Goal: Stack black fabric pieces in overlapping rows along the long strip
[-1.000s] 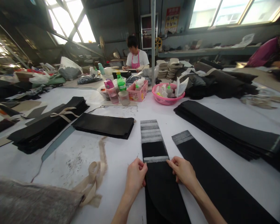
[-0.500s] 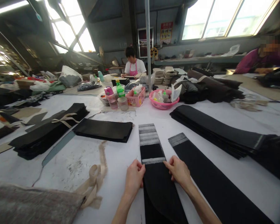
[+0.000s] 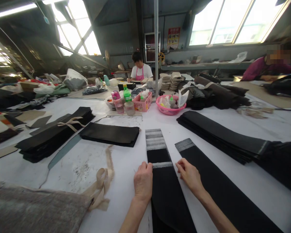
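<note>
A stack of long black strips [image 3: 168, 191] runs away from me, its far ends staggered into grey-white bands, with one curved flap near the front. My left hand [image 3: 143, 183] is closed at the left edge of this stack, fingertips on the border by the nearest pale band; its thumb is largely hidden. On the other side, my right hand [image 3: 191, 176] hovers just off the stack's right edge, fingers curled together and nothing visible in them. Beneath and beside that hand lies a second black strip [image 3: 218, 184] with a grey end.
Black piece stacks lie left [image 3: 110, 134] and right [image 3: 220, 132]; another is tied with a cloth band [image 3: 71, 123]. A pink basin [image 3: 171, 110], a pink box [image 3: 142, 105] and a green bottle [image 3: 127, 94] stand ahead. Grey fabric [image 3: 34, 207] lies front left. Two people work beyond.
My right hand has come off the stack's right edge, slightly outward and up. My left hand has turned and shifted a little right and forward along the left edge. The view has shifted slightly.
</note>
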Available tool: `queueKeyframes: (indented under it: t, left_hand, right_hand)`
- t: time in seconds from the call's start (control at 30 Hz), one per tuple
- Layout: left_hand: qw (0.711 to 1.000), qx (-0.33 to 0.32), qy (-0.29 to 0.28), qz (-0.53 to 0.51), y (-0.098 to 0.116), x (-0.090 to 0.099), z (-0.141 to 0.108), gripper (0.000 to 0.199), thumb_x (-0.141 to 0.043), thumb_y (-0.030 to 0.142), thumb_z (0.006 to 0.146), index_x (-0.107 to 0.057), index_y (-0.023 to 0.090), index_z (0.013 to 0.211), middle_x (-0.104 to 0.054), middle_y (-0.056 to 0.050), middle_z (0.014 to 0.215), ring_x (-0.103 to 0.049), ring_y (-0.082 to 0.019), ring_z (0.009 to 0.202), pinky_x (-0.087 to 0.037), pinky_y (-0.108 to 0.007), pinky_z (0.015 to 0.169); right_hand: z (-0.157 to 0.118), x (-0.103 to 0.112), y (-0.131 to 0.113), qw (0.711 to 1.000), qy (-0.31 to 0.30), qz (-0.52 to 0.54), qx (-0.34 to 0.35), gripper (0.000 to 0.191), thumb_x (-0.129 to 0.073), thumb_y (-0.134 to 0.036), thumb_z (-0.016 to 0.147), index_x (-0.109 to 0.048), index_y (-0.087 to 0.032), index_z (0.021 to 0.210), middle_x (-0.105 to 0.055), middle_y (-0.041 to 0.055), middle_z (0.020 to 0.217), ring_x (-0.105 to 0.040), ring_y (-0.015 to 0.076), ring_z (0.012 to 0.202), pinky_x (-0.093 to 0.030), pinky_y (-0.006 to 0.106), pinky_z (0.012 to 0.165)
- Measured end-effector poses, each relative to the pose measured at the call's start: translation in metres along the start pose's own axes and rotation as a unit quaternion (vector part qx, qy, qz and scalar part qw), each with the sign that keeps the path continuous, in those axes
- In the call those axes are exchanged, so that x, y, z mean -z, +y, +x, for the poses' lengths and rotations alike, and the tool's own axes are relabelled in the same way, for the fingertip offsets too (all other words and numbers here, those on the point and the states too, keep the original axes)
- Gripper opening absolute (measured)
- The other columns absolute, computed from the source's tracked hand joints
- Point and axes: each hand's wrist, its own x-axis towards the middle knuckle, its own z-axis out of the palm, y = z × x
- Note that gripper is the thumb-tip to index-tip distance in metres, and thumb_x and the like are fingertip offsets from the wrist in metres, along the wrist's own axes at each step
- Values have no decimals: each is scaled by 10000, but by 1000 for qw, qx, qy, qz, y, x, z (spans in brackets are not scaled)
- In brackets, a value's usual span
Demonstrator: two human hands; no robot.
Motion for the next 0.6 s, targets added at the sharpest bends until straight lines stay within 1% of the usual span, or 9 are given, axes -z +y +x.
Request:
queueKeyframes:
  t: [0.03, 0.07, 0.1, 0.13, 0.2, 0.3, 0.43, 0.5, 0.6]
  left_hand:
    - [999, -39, 7, 12, 0, -2, 0, 140, -500, 142, 888, -593, 219, 959, -570, -44, 925, -564, -200, 839, -432, -300, 712]
    - [997, -80, 8, 20, 0, -3, 1, 176, -518, 133, 880, -599, 228, 1004, -555, -43, 927, -550, -206, 870, -441, -311, 747]
    - [993, -117, 7, 26, 0, -5, 1, 225, -534, 133, 874, -593, 240, 1063, -544, -41, 934, -538, -209, 891, -447, -321, 769]
    - [989, -147, 4, 33, -1, -6, 2, 280, -547, 138, 872, -575, 252, 1126, -537, -40, 947, -530, -210, 900, -452, -328, 778]
    - [981, -186, -4, 50, -5, -8, 3, 351, -549, 153, 879, -535, 262, 1212, -531, -45, 977, -525, -210, 902, -459, -337, 776]
    - [975, -211, -15, 68, -11, -7, 3, 404, -524, 145, 893, -491, 270, 1276, -534, -54, 1026, -526, -214, 919, -456, -352, 783]
    - [978, -203, -23, 47, -19, -5, 2, 374, -504, 141, 910, -496, 254, 1266, -546, -52, 1050, -525, -210, 953, -440, -355, 817]
    - [979, -197, -25, 35, -22, -5, 2, 331, -492, 148, 921, -517, 242, 1238, -553, -49, 1051, -524, -207, 959, -433, -353, 821]
    - [979, -201, -28, 24, -23, -5, 3, 320, -481, 151, 928, -521, 232, 1235, -564, -49, 1041, -526, -206, 955, -426, -353, 816]
  right_hand:
    - [-5, 0, -4, 996, 36, -47, 73, 192, -428, -332, 951, -583, -228, 907, -690, 17, 834, -673, 175, 742, -506, 284, 656]
    - [-11, -1, -6, 983, 61, -88, 149, 173, -448, -293, 947, -613, -239, 951, -685, 30, 940, -658, 190, 880, -505, 307, 765]
    - [-16, -3, -8, 966, 71, -117, 218, 180, -462, -249, 941, -626, -248, 1014, -668, 40, 1046, -622, 202, 997, -486, 326, 854]
    - [-20, -6, -9, 950, 71, -140, 271, 218, -469, -204, 934, -623, -250, 1082, -643, 47, 1131, -585, 210, 1078, -464, 342, 918]
    - [-26, -13, -6, 925, 66, -180, 329, 299, -475, -144, 922, -600, -241, 1177, -608, 51, 1228, -535, 223, 1158, -425, 381, 995]
    - [-32, -16, 4, 913, 70, -223, 335, 327, -479, -123, 920, -592, -219, 1211, -580, 52, 1288, -487, 251, 1221, -392, 429, 1035]
    - [-32, -3, 10, 924, 74, -226, 301, 280, -532, -134, 899, -633, -206, 1150, -552, 79, 1314, -458, 266, 1248, -418, 412, 1000]
    - [-27, 6, 5, 937, 68, -211, 271, 192, -562, -159, 892, -674, -218, 1036, -588, 71, 1244, -512, 254, 1172, -453, 385, 932]
    - [-9, 15, -12, 949, 28, -182, 257, 97, -586, -198, 890, -677, -228, 907, -652, 32, 1027, -583, 201, 972, -474, 321, 822]
